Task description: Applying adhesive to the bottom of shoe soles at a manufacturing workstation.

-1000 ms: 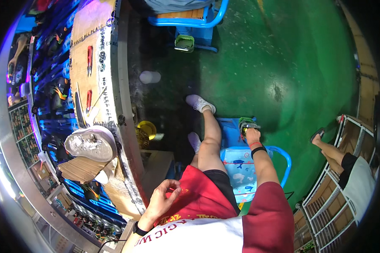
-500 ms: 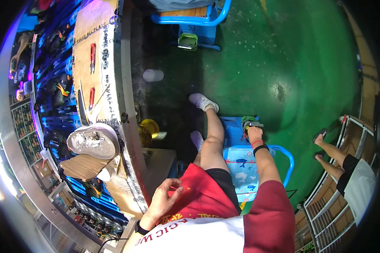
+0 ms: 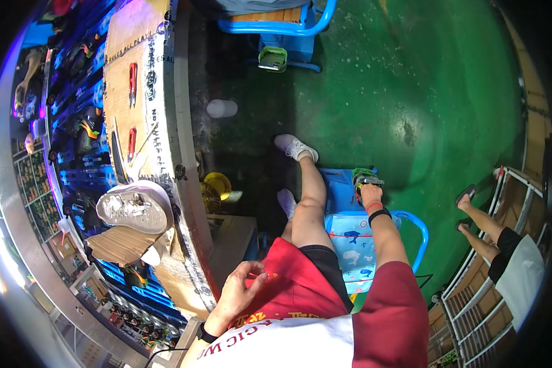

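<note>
Watching through the head camera, I start with the green-rimmed container (image 3: 364, 173) at the front of the blue patterned chair (image 3: 352, 248), beside the person's right thigh. The right hand (image 3: 371, 195) is over its near side. I cannot tell whether those fingers are closed on anything, since the back of the hand and a dark edge at the container hide them. My first worry is a blind grab: with the contents hidden from me, the fingers could catch the rim or lift more than intended. A careless tug might also tip the container or scatter whatever it holds over the green floor (image 3: 405, 132).

Further in, the left hand (image 3: 242, 288) hovers above the red shirt front, thumb and fingers curled with a narrow gap between them; I see nothing in it. Something tiny could be hidden there, and loosening the fingers would let it drop.

Out at the left, the cardboard-covered surface (image 3: 121, 61) bothers me most. Two red-handled snips (image 3: 132, 83) (image 3: 132, 144) lie loose near a dark, pointed blade (image 3: 118, 150), so a hasty reach could meet a sharp tip. A pale rounded tray (image 3: 135, 208) sits close to a loose corrugated flap (image 3: 121, 244); a sleeve snagging that flap might shift both.
</note>
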